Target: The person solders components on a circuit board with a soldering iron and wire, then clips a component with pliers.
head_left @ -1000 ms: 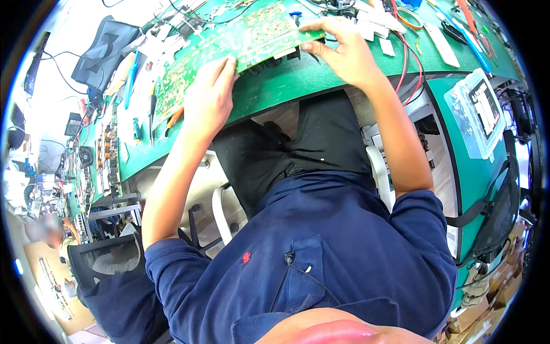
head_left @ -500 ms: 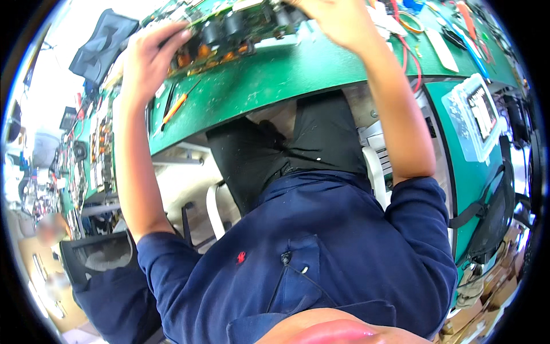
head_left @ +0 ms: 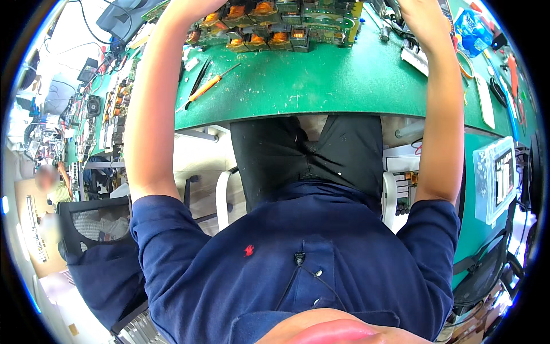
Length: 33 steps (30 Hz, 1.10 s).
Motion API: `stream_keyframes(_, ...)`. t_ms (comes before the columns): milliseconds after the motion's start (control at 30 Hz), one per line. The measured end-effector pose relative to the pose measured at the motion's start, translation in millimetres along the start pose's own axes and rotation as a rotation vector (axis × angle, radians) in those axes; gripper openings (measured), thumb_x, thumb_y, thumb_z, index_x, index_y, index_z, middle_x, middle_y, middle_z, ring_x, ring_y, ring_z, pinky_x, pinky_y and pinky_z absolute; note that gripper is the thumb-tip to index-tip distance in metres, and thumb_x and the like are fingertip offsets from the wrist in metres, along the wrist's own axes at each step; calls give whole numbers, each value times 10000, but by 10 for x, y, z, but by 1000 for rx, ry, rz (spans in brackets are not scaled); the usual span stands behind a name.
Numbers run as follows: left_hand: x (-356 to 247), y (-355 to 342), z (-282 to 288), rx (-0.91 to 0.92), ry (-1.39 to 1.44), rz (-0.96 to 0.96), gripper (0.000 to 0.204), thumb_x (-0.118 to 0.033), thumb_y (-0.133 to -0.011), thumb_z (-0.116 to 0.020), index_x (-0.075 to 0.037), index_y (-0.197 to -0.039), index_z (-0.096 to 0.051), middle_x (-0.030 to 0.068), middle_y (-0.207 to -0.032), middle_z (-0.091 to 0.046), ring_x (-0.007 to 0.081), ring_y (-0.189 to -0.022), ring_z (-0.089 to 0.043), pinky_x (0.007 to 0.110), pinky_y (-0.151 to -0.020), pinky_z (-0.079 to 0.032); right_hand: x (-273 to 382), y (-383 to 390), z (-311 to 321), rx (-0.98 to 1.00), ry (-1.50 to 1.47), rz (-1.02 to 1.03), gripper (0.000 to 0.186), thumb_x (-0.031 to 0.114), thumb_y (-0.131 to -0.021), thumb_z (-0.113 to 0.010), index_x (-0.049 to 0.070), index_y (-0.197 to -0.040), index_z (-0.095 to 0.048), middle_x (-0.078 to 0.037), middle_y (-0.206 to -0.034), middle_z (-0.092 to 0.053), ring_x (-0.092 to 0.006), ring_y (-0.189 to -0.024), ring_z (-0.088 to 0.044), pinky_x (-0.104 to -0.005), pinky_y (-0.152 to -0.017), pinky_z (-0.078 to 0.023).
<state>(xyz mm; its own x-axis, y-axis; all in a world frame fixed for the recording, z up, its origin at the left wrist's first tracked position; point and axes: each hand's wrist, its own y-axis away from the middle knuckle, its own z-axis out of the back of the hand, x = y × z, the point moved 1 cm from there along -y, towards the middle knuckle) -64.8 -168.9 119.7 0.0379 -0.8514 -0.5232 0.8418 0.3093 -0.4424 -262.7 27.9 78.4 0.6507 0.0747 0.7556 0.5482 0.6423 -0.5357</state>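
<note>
A circuit board (head_left: 329,26) with rows of copper-wound coils (head_left: 263,23) lies at the far side of the green bench, cut off by the upper edge of the view. My left hand (head_left: 197,7) reaches to the board's left part. Its fingers are beyond the upper edge, so their grip is hidden. My right hand (head_left: 421,17) is to the right of the board, apart from it, beside dark cables and metal parts (head_left: 392,20). Its fingertips are also cut off. An orange-handled screwdriver (head_left: 205,90) and black tweezers (head_left: 199,77) lie near my left forearm.
The green bench top (head_left: 298,86) ends in front of my lap. To the right are a blue plastic bag (head_left: 474,34), a white strip (head_left: 484,102) and a clear plastic box (head_left: 494,178). More boards (head_left: 117,109) stand to the left, with an office chair (head_left: 94,229) behind.
The board has been turned so its coils face me, and it appears lower in view. My right hand has left it and moved right. My left hand has reached farther forward.
</note>
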Motion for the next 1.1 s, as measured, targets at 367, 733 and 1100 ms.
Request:
stream_keyframes(367,67,41,-33,5,-130,-14,171,-96,-856,-623,37,-962,-611,37,-893,-623,95,-850,-532,230,-800,-415,-952,1003,463,-597,101,168,177,113,-863,-596,28,-1014,-635,-66,-921,-640,-165,-805,-613,-270,-691,-480)
stream_keyframes(733,14,-19,-74,69,39,6,81,-27,-856,-566,51,-874,-559,64,-873,-543,114,-779,-466,215,-708,-352,-973,742,698,-308,427,6,198,122,-769,-677,51,-950,-642,-122,-940,-635,-285,-896,-593,-356,-781,-454)
stream_keyframes(1100,-33,-98,-88,77,7,44,120,-53,-841,-586,61,-868,-561,82,-876,-547,130,-764,-470,223,-689,-352,-1112,313,607,-1,852,-61,333,171,-725,-711,78,-1033,-628,-122,-1007,-615,-300,-949,-578,-385,-845,-444)
